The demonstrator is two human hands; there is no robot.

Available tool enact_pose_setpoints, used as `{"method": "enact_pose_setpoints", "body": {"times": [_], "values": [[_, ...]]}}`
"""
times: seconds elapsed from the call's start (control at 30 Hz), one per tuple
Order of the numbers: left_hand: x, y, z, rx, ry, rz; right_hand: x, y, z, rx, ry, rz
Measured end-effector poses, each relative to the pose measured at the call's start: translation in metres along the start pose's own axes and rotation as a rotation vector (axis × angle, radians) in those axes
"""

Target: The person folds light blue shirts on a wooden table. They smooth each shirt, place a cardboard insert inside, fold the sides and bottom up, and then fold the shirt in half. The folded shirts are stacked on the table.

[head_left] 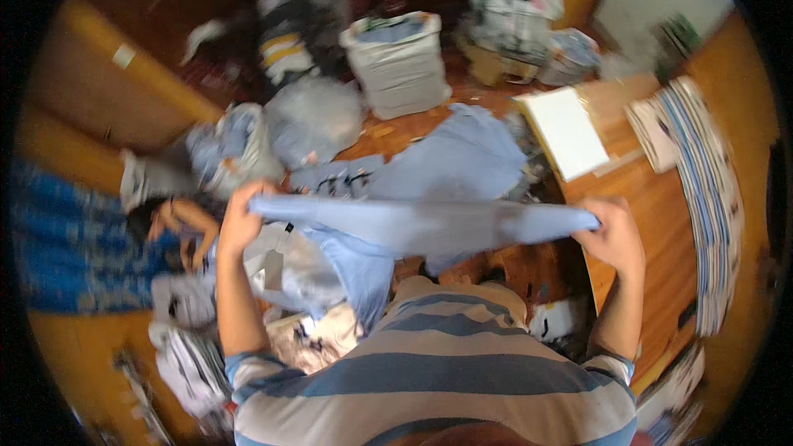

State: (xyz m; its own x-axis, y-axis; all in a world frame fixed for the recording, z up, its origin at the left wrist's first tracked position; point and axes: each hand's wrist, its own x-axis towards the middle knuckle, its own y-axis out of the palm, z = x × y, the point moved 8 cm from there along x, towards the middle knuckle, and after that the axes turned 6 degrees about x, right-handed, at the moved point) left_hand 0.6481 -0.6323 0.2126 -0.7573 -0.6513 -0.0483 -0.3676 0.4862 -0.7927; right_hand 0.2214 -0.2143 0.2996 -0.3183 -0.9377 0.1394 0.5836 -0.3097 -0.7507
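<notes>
A light blue cloth [421, 225] is pulled taut in front of my body, blurred by motion; what garment or piece it is I cannot tell. My left hand [239, 219] is closed around one end of it, and my right hand [615, 235] grips the opposite end near the table. Beyond the stretched cloth, a larger spread of blue fabric [462, 153] lies on the floor. More blue fabric [363, 268] sits below my left side, beside a pale plastic-wrapped bundle [293, 264].
At right stands a wooden table [652, 215] with a white sheet [564, 132] and a long stack of striped cloth [702, 206]. A white sack [398, 70] and a clear plastic bag [314, 120] stand ahead. Another person [186, 223] is low at left, near folded clothes [190, 363].
</notes>
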Motion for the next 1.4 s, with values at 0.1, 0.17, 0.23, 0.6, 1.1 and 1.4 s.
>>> {"method": "enact_pose_setpoints", "body": {"times": [0.1, 0.17, 0.23, 0.6, 1.1, 1.4], "values": [[0.001, 0.027, -0.01, -0.433, 0.248, 0.079, -0.124, -0.05, -0.014, 0.159, 0.215, -0.105], [0.024, 0.012, -0.076, -0.625, 0.374, 0.17, -0.205, -0.08, 0.0, 0.171, 0.28, -0.232], [0.051, 0.007, -0.196, -0.335, 0.727, 0.51, -0.27, -0.111, 0.031, 0.123, 0.153, -0.322], [0.239, 0.234, -0.744, 0.532, 1.295, -0.455, -0.482, -0.369, -0.114, -0.983, 0.759, -0.994], [0.155, 0.449, -0.652, 0.333, 1.103, -0.229, -0.607, -0.177, -0.178, -0.415, 0.723, -1.186], [0.108, 0.554, -0.486, 0.406, 0.784, 0.635, -0.591, 0.028, -0.181, -0.31, 1.253, -0.735]]}}
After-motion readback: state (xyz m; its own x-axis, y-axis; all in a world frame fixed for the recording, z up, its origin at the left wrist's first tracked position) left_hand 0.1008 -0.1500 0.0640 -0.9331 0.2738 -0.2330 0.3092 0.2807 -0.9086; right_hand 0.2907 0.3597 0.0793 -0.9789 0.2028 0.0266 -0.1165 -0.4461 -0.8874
